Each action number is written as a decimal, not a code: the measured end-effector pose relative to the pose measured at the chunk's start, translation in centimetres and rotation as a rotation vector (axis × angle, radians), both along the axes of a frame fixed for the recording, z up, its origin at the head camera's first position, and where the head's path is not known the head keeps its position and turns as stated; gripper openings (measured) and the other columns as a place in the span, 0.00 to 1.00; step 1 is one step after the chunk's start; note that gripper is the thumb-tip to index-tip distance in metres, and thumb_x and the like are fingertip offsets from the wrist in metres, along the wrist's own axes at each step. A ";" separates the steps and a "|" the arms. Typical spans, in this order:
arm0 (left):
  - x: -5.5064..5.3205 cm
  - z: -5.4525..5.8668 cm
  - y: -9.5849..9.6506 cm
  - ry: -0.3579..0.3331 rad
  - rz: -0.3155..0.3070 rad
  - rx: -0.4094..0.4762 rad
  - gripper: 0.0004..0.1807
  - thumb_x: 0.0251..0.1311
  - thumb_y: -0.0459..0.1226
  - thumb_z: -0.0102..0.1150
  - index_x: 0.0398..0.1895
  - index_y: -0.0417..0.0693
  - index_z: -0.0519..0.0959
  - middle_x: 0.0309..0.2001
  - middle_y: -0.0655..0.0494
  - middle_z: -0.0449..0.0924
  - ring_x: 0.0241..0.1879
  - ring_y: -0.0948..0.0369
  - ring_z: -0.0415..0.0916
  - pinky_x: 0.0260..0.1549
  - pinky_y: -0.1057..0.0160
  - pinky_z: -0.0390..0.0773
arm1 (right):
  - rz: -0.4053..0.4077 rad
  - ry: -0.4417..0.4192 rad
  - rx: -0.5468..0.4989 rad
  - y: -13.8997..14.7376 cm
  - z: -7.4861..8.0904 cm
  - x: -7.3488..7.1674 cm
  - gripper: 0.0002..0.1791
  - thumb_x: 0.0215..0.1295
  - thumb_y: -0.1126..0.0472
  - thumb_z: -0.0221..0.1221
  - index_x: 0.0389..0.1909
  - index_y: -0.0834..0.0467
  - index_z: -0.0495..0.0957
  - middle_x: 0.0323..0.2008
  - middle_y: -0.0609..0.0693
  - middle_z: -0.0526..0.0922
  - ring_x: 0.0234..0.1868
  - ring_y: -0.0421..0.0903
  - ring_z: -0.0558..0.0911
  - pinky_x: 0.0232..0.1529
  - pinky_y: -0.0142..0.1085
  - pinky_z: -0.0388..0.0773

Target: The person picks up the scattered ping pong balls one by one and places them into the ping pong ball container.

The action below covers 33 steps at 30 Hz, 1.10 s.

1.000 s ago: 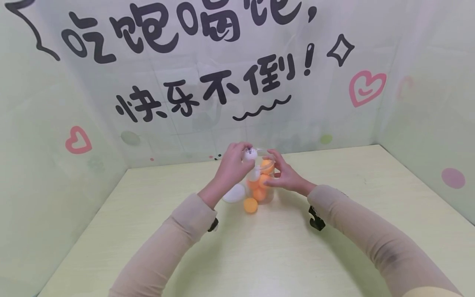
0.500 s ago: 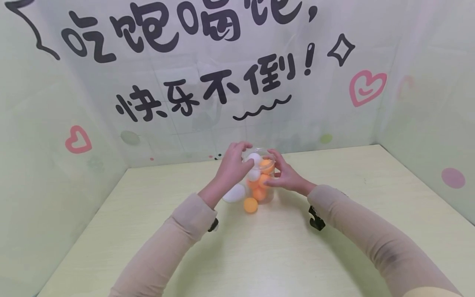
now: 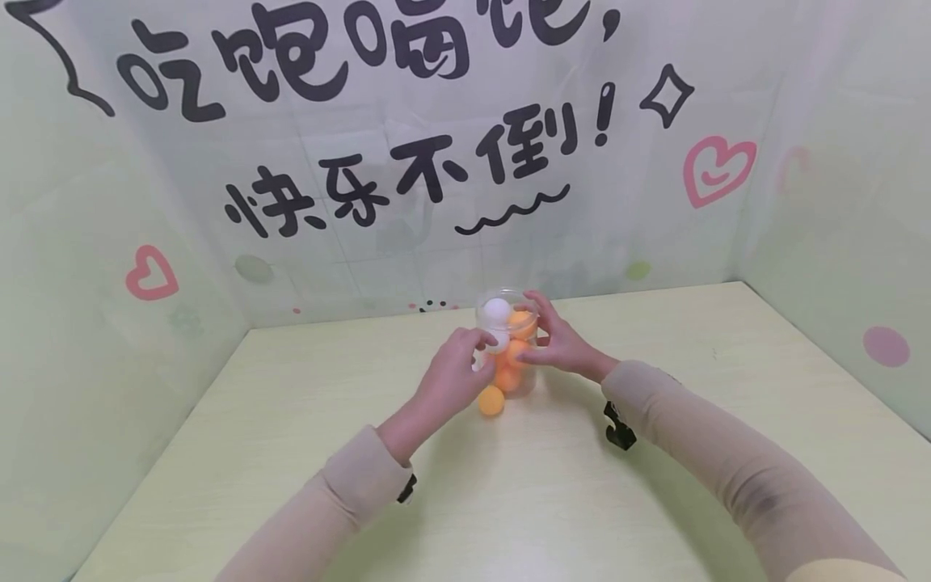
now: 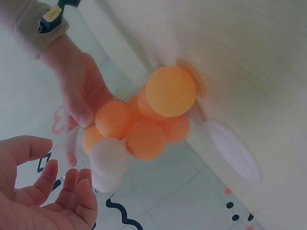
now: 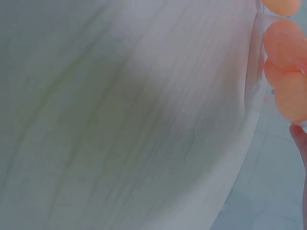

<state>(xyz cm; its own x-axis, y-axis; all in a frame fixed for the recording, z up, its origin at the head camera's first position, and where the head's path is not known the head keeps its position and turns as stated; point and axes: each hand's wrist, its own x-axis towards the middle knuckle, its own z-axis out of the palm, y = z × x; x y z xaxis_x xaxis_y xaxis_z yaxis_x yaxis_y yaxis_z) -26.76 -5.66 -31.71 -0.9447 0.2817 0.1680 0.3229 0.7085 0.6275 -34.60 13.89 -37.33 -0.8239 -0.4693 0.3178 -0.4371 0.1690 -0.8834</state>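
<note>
A clear jar (image 3: pixel 527 385) stands on the table, holding several orange balls (image 4: pixel 146 140) and white balls (image 4: pixel 109 158) that look like ping-pong balls. Its right side is gripped by my right hand (image 3: pixel 569 347), thumb in front and fingers toward the back. My left hand (image 3: pixel 452 370) is at the jar's left side, lower than the rim, with loosely bent fingers and nothing between them. One white ball (image 3: pixel 498 311) lies on top inside the jar. A loose orange ball (image 3: pixel 490 401) sits on the table before the jar. Only a fingertip of the right hand shows in the right wrist view.
A white round lid (image 4: pixel 235 151) lies on the table left of the jar; my left hand covers it in the head view. Behind the jar rises a pale wall sheet (image 3: pixel 349 275) with black lettering. Light wooden tabletop (image 3: pixel 509 501) extends toward me.
The left hand has let a white ball go into the jar, then moved down and toward me along the jar's left side. My right hand stays on the jar.
</note>
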 end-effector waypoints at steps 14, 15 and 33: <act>-0.5 -4.1 -0.4 -0.044 -0.081 -0.194 0.16 0.50 0.30 0.57 0.45 0.39 0.76 0.41 0.47 0.75 0.36 0.57 0.68 0.37 0.60 0.72 | 0.005 0.059 -0.012 0.3 -1.3 -1.1 0.50 0.49 0.72 0.63 0.68 0.57 0.42 0.64 0.64 0.58 0.62 0.62 0.63 0.55 0.55 0.67; -0.5 -4.3 -0.5 -0.044 -0.079 -0.200 0.16 0.50 0.30 0.57 0.45 0.39 0.77 0.40 0.47 0.76 0.35 0.57 0.68 0.37 0.60 0.71 | 0.006 0.058 -0.011 0.3 -1.3 -1.1 0.49 0.49 0.72 0.63 0.68 0.57 0.42 0.64 0.64 0.58 0.62 0.62 0.63 0.55 0.55 0.67; -1.9 -6.1 -0.5 -0.137 -0.157 -0.228 0.18 0.46 0.30 0.64 0.43 0.38 0.75 0.31 0.53 0.72 0.31 0.58 0.65 0.30 0.64 0.67 | 0.001 0.059 -0.015 0.1 -1.1 -0.9 0.49 0.48 0.74 0.62 0.67 0.60 0.43 0.64 0.65 0.58 0.61 0.63 0.64 0.54 0.55 0.69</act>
<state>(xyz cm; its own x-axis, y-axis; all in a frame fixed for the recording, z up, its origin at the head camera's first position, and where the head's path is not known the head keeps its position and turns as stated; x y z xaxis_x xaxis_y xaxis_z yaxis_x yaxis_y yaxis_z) -28.64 -6.17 -37.84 -0.8960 0.4421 -0.0427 0.3629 0.7841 0.5034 -35.49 14.02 -38.45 -0.8030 -0.4646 0.3733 -0.4889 0.1553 -0.8584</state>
